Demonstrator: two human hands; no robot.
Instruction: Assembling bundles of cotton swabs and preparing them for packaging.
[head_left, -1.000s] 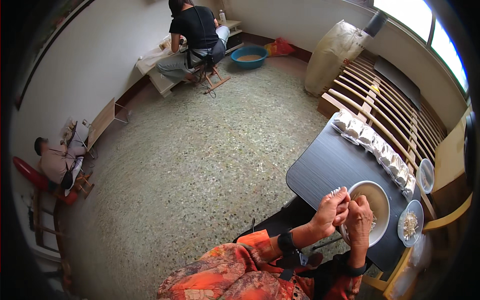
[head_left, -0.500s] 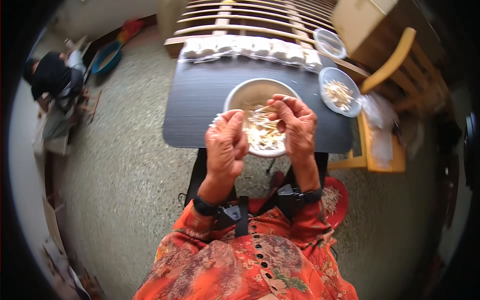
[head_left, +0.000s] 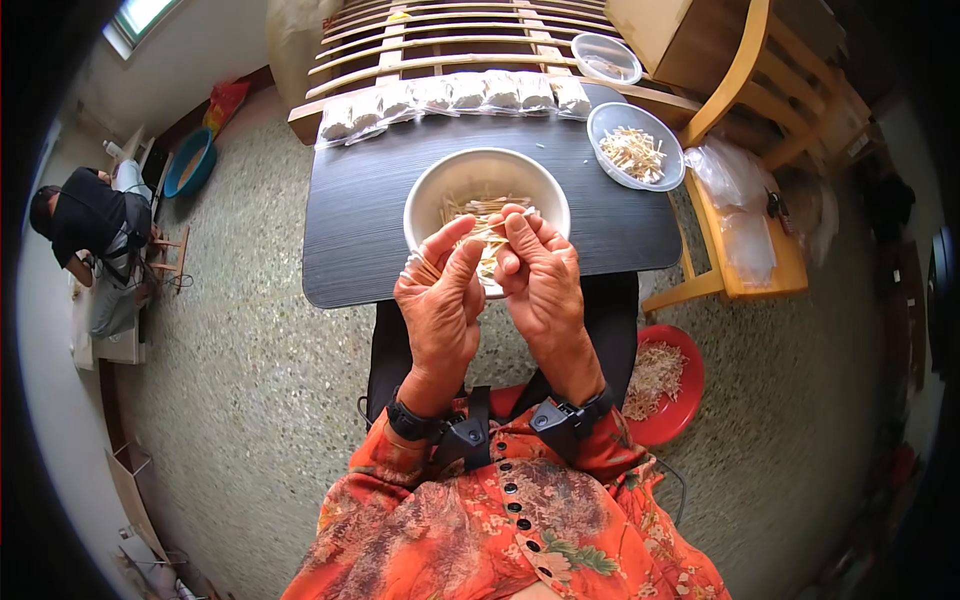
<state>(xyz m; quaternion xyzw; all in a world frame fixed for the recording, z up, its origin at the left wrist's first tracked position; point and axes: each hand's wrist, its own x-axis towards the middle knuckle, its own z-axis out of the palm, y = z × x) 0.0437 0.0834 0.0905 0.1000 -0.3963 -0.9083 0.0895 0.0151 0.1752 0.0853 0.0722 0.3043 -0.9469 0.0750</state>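
Observation:
A white bowl [head_left: 487, 168] stands near the front edge of the dark table, with loose cotton swabs [head_left: 482, 207] inside. Over its near left rim, my left hand [head_left: 440, 310] is closed round a small bunch of cotton swabs [head_left: 421, 266], their white tips poking out beyond the fingers. My right hand [head_left: 548, 290] is held over the bowl's near right side, thumb and fingers pinching a cotton swab [head_left: 529, 211]. The fingertips of both hands are close together above the bowl and hide part of what lies in it.
Packed clear bags [head_left: 465, 92] line the far edge of the table [head_left: 350, 220]. A clear tub [head_left: 607, 155] of swabs stands at the right, an empty tub [head_left: 606, 60] behind. Plastic bags lie on a wooden chair [head_left: 765, 275]. A red basin [head_left: 690, 400] sits on the floor. Another person [head_left: 100, 225] sits far left.
The whole view has shifted, and the scene is sharper. My right hand has come nearer to my left, so the fingertips now almost meet over the bowl.

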